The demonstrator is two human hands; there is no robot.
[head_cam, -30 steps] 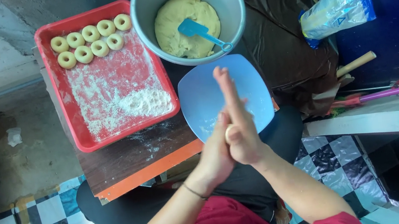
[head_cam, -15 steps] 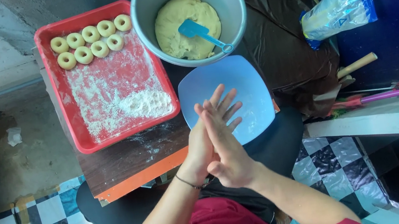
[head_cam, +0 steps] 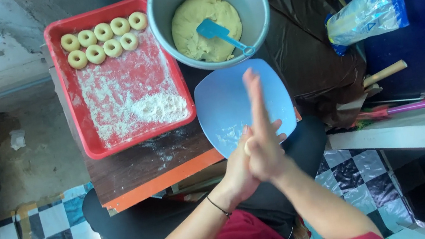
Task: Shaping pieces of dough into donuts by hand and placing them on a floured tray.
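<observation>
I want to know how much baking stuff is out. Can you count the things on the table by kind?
Dough rings: 8
Red tray: 1
Grey pot: 1
Dough lump: 1
Blue spatula: 1
Blue plate: 1
Flour pile: 1
Total: 14

Home kitchen: dough bowl (head_cam: 165,25), floured tray (head_cam: 90,146)

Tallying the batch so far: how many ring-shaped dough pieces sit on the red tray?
7, all at the far end of the red plastic tray: four ring-shaped dough pieces in the back row, three in front. None looks hidden.
</observation>
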